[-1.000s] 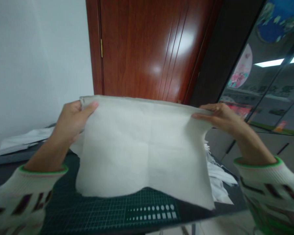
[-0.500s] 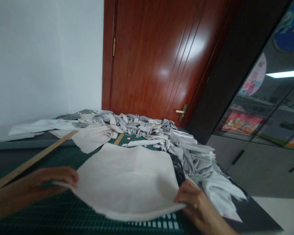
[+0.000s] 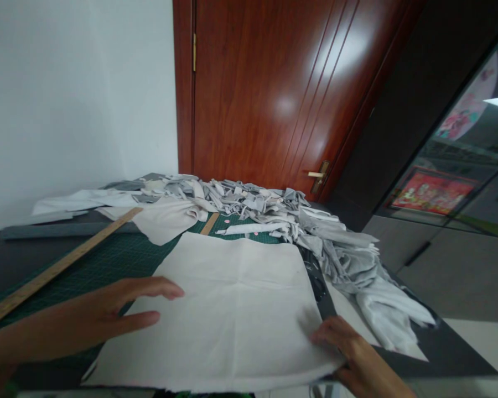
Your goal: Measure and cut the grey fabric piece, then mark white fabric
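A roughly square sheet of off-white cloth (image 3: 219, 315) lies spread flat on a green cutting mat (image 3: 108, 265), its near edge close to the person. The left hand (image 3: 108, 309) is open, fingers apart and stretched over the sheet's left edge, gripping nothing. The right hand (image 3: 351, 348) sits at the sheet's right edge with its fingers curled down on the cloth. Is it pinching or only pressing? I can't tell from here. Just beyond the sheet, a heap of grey fabric scraps (image 3: 265, 207) runs along the back of the worktop (image 3: 452, 348), with a crumpled beige cloth (image 3: 161, 218) at its left end. A wooden ruler (image 3: 53, 271) lies slanted across the mat, just beyond the left hand. Behind it all stands a reddish wooden door (image 3: 249, 94) with a brass handle (image 3: 318, 176) — shut.
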`<state>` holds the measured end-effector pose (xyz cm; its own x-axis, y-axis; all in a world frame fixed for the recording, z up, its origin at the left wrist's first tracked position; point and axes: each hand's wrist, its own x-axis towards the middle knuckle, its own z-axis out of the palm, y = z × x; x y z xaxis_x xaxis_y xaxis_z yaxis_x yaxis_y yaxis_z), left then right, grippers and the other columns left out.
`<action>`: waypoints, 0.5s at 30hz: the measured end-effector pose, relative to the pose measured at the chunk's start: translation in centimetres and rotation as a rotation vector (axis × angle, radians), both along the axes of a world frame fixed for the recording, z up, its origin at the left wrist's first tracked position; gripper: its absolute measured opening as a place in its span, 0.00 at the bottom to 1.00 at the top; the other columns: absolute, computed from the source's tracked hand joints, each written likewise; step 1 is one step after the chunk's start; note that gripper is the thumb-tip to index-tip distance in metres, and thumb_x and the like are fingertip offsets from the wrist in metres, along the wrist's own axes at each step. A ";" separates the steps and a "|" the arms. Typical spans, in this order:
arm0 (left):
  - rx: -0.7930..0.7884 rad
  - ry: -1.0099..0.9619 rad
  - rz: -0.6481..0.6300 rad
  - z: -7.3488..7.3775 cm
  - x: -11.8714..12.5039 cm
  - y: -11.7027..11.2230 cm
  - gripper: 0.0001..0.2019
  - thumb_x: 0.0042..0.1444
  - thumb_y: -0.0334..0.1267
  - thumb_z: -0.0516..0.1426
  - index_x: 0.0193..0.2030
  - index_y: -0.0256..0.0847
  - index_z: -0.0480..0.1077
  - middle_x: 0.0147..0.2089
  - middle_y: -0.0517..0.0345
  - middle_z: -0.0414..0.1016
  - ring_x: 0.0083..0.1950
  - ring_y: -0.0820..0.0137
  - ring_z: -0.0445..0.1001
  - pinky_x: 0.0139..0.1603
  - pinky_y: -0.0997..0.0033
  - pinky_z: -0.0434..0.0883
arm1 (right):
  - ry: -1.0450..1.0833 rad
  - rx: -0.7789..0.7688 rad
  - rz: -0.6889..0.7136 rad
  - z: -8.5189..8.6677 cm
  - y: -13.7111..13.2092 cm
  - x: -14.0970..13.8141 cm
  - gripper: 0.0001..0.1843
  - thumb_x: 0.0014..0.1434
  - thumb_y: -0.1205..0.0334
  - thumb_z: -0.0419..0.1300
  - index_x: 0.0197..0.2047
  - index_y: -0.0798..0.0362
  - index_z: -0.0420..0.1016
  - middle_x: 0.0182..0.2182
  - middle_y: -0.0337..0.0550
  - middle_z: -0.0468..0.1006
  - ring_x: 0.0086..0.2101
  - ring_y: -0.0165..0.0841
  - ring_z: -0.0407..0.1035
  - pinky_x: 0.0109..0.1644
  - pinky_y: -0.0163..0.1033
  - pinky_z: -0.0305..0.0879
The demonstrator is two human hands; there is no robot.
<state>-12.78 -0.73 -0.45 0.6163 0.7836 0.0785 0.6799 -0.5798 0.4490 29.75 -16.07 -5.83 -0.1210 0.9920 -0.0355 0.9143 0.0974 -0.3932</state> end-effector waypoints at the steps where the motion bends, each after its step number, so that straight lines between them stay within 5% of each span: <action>1: -0.080 0.022 -0.054 0.8 1.0 0.4 0.20 0.61 0.54 0.54 0.55 0.52 0.72 0.57 0.72 0.75 0.58 0.72 0.72 0.60 0.71 0.63 | 0.011 0.039 -0.019 -0.4 0.0 0.3 0.30 0.41 0.77 0.54 0.49 0.57 0.76 0.46 0.54 0.76 0.49 0.42 0.70 0.54 0.42 0.66; 6: -0.124 0.051 -0.249 2.2 6.1 0.6 0.19 0.64 0.47 0.52 0.60 0.48 0.68 0.62 0.66 0.71 0.62 0.69 0.68 0.64 0.67 0.59 | 0.045 0.325 -0.237 -3.1 0.4 1.9 0.29 0.47 0.69 0.58 0.55 0.55 0.73 0.49 0.53 0.74 0.51 0.42 0.69 0.55 0.42 0.67; 9: -0.114 0.097 -0.333 1.9 8.4 -0.7 0.22 0.63 0.47 0.53 0.63 0.47 0.65 0.65 0.63 0.68 0.65 0.67 0.65 0.66 0.66 0.58 | 0.057 0.304 -0.288 -4.0 0.4 2.5 0.32 0.47 0.70 0.57 0.57 0.55 0.72 0.49 0.54 0.75 0.50 0.42 0.71 0.53 0.42 0.69; 12: -0.180 0.114 -0.386 1.0 9.7 -2.4 0.30 0.60 0.49 0.57 0.68 0.52 0.57 0.70 0.66 0.59 0.69 0.64 0.59 0.68 0.62 0.55 | 0.148 0.185 -0.271 -3.6 0.2 2.0 0.25 0.52 0.68 0.55 0.54 0.49 0.76 0.47 0.49 0.79 0.47 0.40 0.75 0.49 0.38 0.71; 15: -0.257 0.118 -0.442 -1.1 10.8 -4.2 0.39 0.56 0.45 0.62 0.70 0.60 0.46 0.73 0.71 0.48 0.71 0.62 0.54 0.68 0.61 0.56 | 0.245 0.230 -0.295 -2.2 0.2 0.5 0.17 0.61 0.56 0.55 0.50 0.49 0.78 0.40 0.45 0.83 0.41 0.40 0.78 0.44 0.36 0.71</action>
<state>-2.03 -4.95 -1.55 0.8855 0.4317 -0.1720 0.4499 -0.7037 0.5500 30.24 -15.82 -8.04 0.1907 0.9641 0.1850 0.7988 -0.0429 -0.6000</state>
